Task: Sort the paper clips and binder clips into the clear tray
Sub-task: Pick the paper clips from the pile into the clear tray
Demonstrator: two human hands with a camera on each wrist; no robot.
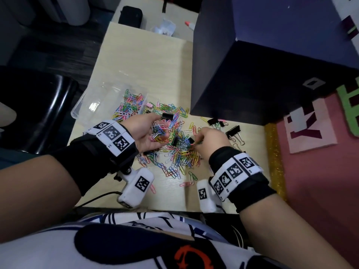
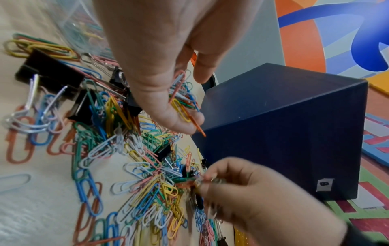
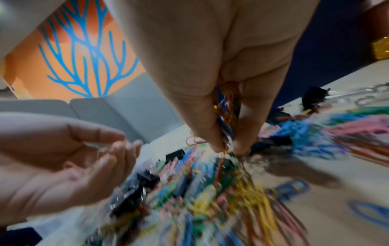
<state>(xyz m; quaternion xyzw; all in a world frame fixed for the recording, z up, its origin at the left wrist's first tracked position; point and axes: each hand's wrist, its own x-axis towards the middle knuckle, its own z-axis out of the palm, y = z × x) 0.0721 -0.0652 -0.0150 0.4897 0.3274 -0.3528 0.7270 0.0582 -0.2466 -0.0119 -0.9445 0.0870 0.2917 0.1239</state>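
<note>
**While one hand gathers, the other hand stores**

Because single clips are slow to carry, I cup my left hand [image 1: 148,133] palm-up over the pile, fingers curled loosely round a small heap of paper clips [image 1: 158,132] so none spill. My right hand [image 1: 210,141] pinches thumb against fingertips [image 3: 219,143] on a few coloured clips, lifting them from the loose pile [image 1: 180,152] on the table [image 1: 147,61]. I keep both hands close, so each pinch has a short way to go. The clear tray [image 1: 91,105] sits just beyond my left hand, already holding paper clips at its near end. Black binder clips [image 1: 233,131] lie apart to the right, beside the dark box [image 1: 252,78], probably for later.
</note>
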